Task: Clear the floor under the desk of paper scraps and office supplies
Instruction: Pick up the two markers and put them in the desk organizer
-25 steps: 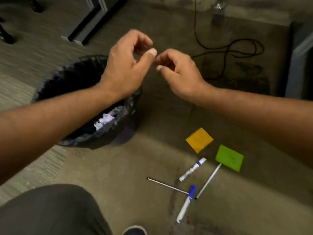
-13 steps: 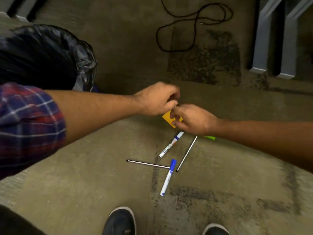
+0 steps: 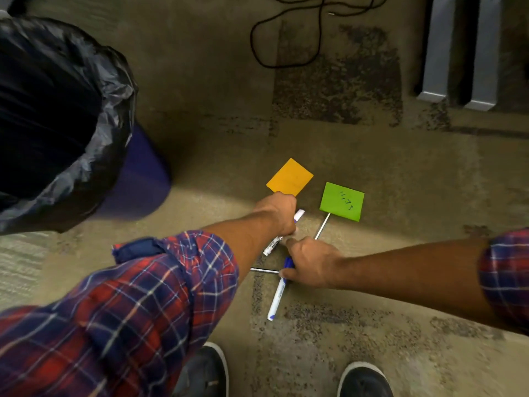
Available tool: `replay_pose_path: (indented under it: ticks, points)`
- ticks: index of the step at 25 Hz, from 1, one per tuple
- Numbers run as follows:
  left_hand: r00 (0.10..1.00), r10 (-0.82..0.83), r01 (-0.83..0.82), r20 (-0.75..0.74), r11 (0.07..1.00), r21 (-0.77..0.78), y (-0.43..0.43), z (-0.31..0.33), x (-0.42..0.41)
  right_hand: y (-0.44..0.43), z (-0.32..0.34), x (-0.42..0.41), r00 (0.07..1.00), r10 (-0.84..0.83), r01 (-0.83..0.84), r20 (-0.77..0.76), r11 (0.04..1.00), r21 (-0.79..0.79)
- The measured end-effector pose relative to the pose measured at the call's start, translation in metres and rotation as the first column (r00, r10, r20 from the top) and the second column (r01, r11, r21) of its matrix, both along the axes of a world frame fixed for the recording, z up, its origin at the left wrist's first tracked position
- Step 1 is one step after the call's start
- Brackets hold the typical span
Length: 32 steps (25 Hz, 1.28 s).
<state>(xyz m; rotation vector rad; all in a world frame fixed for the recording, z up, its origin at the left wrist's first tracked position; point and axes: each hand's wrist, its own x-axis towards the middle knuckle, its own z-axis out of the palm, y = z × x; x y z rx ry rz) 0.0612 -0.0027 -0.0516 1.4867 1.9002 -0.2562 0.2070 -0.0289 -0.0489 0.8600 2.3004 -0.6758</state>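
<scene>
Carpet – two markers, (two notes)

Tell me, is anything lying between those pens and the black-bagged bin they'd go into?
Nothing visible. The left hand is on one marker and the right hand on the other marker. Bare carpet runs from there to the bin, up to the left.

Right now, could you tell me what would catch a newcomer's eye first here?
Two bright sticky notes on the carpet stand out: an orange note and, to its right, a green note with writing. Just below them, the left hand and right hand reach among scattered markers. A black-lined bin stands at left.
</scene>
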Motion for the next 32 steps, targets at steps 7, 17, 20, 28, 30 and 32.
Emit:
replay_pose_path:
  ticks: [7, 17, 20, 28, 30, 32]
  points:
    - [0.983, 0.161, -0.161, 0.084, 0.987, 0.0, 0.0, -0.006, -0.013, 0.014, -0.01, -0.02, 0.983, -0.177, 0.179, 0.051, 0.983, -0.03]
    - [0.39, 0.725, -0.754, 0.567, 0.605, -0.256, -0.022, 0.013, -0.054, 0.024, 0.01, -0.041, 0.871, -0.489, 0.485, -0.05, 0.871, -0.083]
    - [0.351, 0.722, -0.786, 0.596, 0.573, -0.232, -0.043, 0.059, -0.063, 0.042, 0.065, -0.046, 0.808, -0.569, 0.563, -0.151, 0.822, -0.087]
    - [0.224, 0.625, -0.804, 0.748, 0.552, -0.22, -0.071, 0.26, -0.055, 0.071, 0.275, -0.057, 0.614, -0.61, 0.604, -0.501, 0.772, -0.198]
    - [0.258, 0.592, -0.783, 0.763, 0.591, -0.193, -0.076, 0.32, -0.049, 0.076, 0.339, -0.061, 0.57, -0.618, 0.597, -0.542, 0.764, -0.243]
    - [0.266, 0.551, -0.772, 0.791, 0.613, -0.168, -0.077, 0.378, -0.044, 0.079, 0.399, -0.063, 0.559, -0.611, 0.558, -0.56, 0.777, -0.291]
